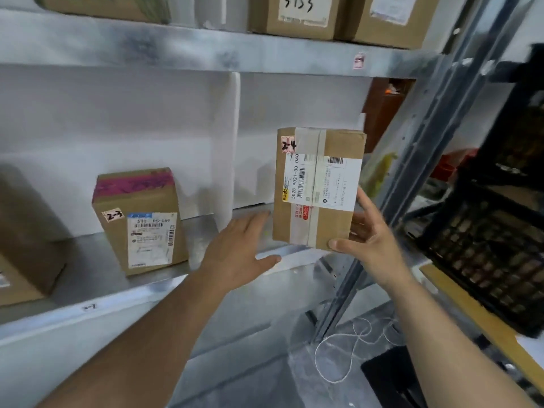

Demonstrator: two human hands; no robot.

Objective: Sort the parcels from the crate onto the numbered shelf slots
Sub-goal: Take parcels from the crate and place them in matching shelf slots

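A brown cardboard parcel point(319, 187) marked "2-4" stands upright at the right end of the metal shelf point(147, 287), right of a white divider point(232, 142). My right hand point(371, 240) grips its lower right corner, thumb on the front face and fingers behind the right edge. My left hand point(238, 251) hovers just left of the parcel with fingers straight, holding nothing. Another parcel point(141, 219) marked "2-3", with pink tape on top, stands in the slot to the left.
A third brown box point(26, 242) sits at the far left of the shelf. More boxes point(297, 16) line the shelf above. A black plastic crate point(494, 254) stands at the right, beyond the grey shelf upright point(412, 172). White string point(338, 354) lies on the floor.
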